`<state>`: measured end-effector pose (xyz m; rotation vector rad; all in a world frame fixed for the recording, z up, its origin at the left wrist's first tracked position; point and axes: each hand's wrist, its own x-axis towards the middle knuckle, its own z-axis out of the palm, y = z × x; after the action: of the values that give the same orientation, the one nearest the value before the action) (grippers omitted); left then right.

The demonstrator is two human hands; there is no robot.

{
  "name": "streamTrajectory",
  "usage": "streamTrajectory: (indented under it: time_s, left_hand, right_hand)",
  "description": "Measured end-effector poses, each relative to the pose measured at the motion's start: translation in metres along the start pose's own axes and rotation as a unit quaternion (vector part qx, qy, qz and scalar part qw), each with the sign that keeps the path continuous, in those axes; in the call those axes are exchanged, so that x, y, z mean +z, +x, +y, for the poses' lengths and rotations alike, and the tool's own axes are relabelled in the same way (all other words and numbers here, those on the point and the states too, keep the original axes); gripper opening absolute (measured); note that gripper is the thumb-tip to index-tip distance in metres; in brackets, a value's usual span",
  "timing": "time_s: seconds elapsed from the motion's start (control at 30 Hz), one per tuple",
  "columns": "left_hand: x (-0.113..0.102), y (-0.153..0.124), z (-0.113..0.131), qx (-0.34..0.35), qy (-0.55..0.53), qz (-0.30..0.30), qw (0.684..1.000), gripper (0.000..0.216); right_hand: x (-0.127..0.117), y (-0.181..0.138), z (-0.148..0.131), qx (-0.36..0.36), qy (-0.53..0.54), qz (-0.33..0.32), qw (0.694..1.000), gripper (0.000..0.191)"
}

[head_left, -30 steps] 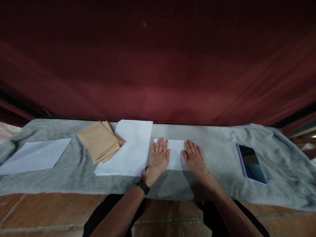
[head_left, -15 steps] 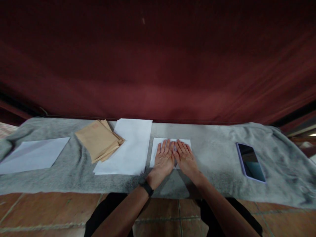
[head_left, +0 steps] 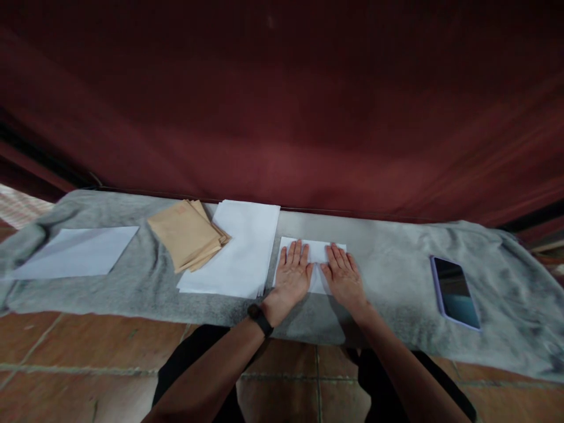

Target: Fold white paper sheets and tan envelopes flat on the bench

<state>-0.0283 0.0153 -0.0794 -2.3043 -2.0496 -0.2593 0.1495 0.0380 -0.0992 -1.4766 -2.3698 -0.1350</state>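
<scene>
A small folded white sheet (head_left: 316,252) lies on the grey blanket (head_left: 388,270), straight in front of me. My left hand (head_left: 292,277) rests flat on its left half, fingers stretched out, a black band on the wrist. On the right half my right hand (head_left: 342,276) presses down flat, fingers spread. The two hands lie side by side with a narrow gap between the thumbs. Most of the sheet is hidden under the palms.
Left of my hands lies a stack of white paper (head_left: 242,249), then a pile of tan envelopes (head_left: 187,234), and a single white sheet (head_left: 79,252) at the far left. A dark phone in a lilac case (head_left: 456,292) lies at the right. Red cloth hangs behind.
A second ago my hands lay apart on the sheet; they slid together at its middle, and now they have parted slightly. The view has shifted a little.
</scene>
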Motion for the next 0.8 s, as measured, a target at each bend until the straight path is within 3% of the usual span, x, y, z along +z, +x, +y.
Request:
streamTrajectory:
  time_s: [0.47, 0.6, 0.8]
  left_hand:
    - [-0.009, -0.002, 0.007, 0.034, 0.005, -0.002, 0.999, 0.055]
    - [-0.008, -0.001, 0.009, 0.041, -0.026, 0.004, 0.999, 0.056]
    - [-0.006, -0.003, 0.010, 0.062, -0.005, -0.014, 0.998, 0.063]
  right_hand:
    - [0.000, -0.008, 0.026, 0.051, -0.014, 0.031, 0.998, 0.059]
    - [-0.003, -0.008, 0.011, 0.046, 0.013, 0.031, 0.998, 0.058]
    - [-0.009, -0.013, -0.028, -0.048, 0.070, -0.034, 0.996, 0.056]
